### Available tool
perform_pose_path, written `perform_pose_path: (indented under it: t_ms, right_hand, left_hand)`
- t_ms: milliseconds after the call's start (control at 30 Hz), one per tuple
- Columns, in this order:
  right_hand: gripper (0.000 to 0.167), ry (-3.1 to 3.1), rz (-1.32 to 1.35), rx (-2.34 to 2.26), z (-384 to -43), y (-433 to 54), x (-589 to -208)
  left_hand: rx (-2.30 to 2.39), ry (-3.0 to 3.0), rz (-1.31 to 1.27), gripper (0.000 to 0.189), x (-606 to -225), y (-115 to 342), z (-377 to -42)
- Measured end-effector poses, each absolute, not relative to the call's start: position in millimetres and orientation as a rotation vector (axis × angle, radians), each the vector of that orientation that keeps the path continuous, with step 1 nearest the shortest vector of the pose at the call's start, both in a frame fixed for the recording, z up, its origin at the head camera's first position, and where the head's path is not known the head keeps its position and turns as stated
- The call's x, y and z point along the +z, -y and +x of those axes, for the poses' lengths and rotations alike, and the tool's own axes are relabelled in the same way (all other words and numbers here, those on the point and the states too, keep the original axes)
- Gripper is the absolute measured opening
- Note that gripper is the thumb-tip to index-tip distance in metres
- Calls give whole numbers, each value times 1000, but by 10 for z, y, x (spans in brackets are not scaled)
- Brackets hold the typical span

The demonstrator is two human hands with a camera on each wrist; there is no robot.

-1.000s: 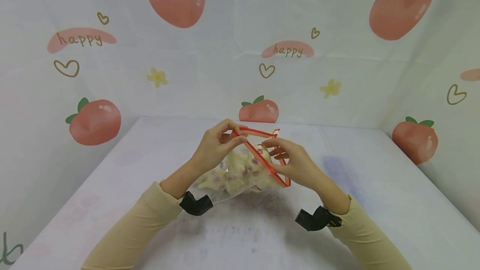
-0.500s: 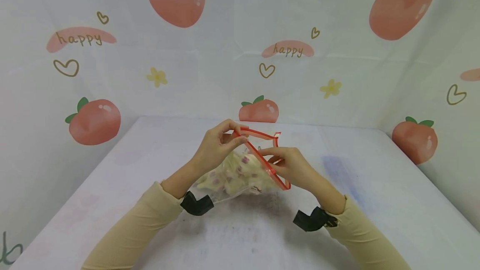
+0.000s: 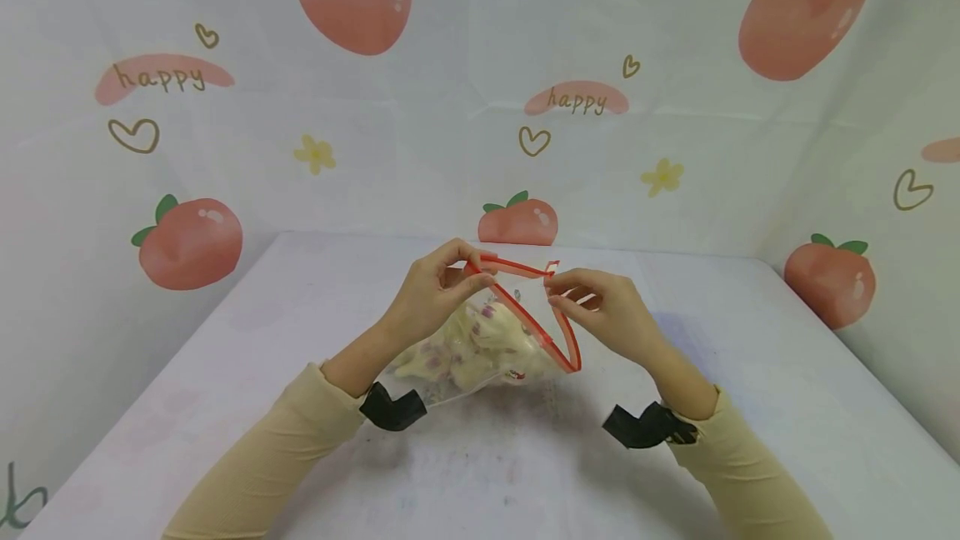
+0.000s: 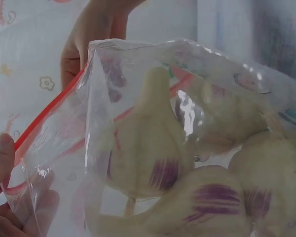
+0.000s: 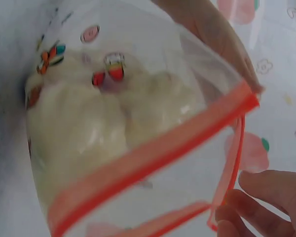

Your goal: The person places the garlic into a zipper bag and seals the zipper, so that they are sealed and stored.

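A clear zip bag (image 3: 519, 309) with a red closure strip lies at the table's middle, its mouth spread wide toward the right. Inside are several garlic bulbs (image 4: 143, 143), pale with purple streaks, showing through the plastic in the left wrist view. My left hand (image 3: 431, 290) pinches the upper left corner of the mouth between thumb and fingers. At the far right of the mouth, my right hand (image 3: 611, 311) pinches the red strip with thumb and fingertips, as the right wrist view shows. Small coloured prints (image 5: 108, 74) mark the bag's side.
A white table (image 3: 480, 473) with faint stains and a bluish patch on the right carries the bag. Behind it hangs a white cloth (image 3: 435, 107) printed with red fruit, hearts and flowers. Black wrist mounts (image 3: 393, 408) sit at both cuffs.
My right hand first dipped into the bag's mouth, where a garlic bulb went down among the others, then came out and rose to the right rim. The left hand has stayed put.
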State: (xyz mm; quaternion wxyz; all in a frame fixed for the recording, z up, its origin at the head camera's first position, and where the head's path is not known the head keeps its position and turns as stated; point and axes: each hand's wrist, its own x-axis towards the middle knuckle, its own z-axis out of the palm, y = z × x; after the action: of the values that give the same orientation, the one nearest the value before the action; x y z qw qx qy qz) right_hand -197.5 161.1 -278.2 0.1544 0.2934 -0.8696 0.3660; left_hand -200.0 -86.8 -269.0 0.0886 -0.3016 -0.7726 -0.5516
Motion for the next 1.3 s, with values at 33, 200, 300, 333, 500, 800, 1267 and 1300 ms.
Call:
perform_pose_path:
  t_ms: [33,200,300,333,500,800,1267,1300]
  right_hand:
    - [19,2489,810,1042,-1993,-1634,-2772]
    - [28,2534,695,1043,-2098,-1713,-2768]
    - [31,2563,722,1059,-2145,-1721,-2799]
    - [31,2566,748,1062,-2159,-1717,-2813]
    - [30,2552,868,1074,-2216,-1661,-2867]
    - [21,2548,844,1083,-2243,-1592,-2849]
    - [20,2580,804,1056,-2234,-1607,-2841]
    - [20,2579,806,1055,-2235,-1609,-2840]
  left_hand:
    - [-1640,2300,-896,16,-2692,867,-2002]
    - [-1635,2296,-903,14,-2695,870,-1996]
    - [-1635,2297,-911,15,-2697,871,-1993]
    - [-1636,2300,-913,15,-2695,870,-1991]
    - [-1642,2310,-910,15,-2694,868,-1987]
    - [-1640,2315,-925,15,-2702,867,-1988]
    - [-965,1965,-1124,26,-2694,694,-1804]
    - [-905,1922,-1166,26,-2693,664,-1774]
